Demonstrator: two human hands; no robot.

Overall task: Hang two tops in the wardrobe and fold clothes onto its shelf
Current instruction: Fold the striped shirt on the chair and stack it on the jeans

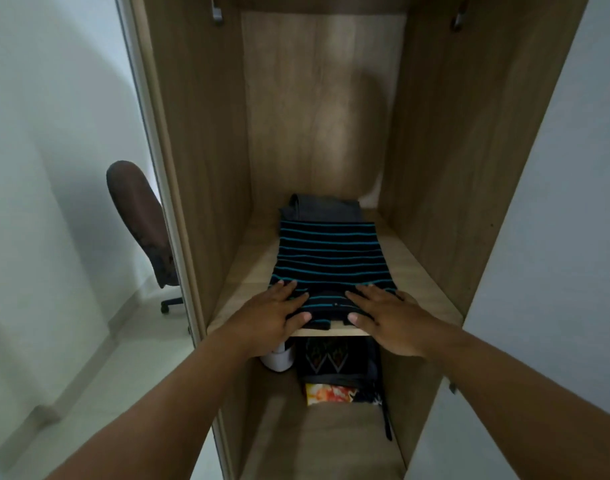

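The fingers [289,289] of the left hand [272,315] and right hand [388,315] are laid flat and spread, gripping nothing, on the striped top [331,254], which is folded at the shelf's [241,282] front edge, over a grey garment [322,207] nearer the back. It should be pressed evenly and slid back squarely. Beneath the shelf, a patterned bag [334,358] and white object [279,358] are seen; nothing obstructs.

both arms outstretched; left hand [269,315] and right hand [388,317] flat, palms down, fingers straight.

Two folded garments [331,254], two hands [272,317]
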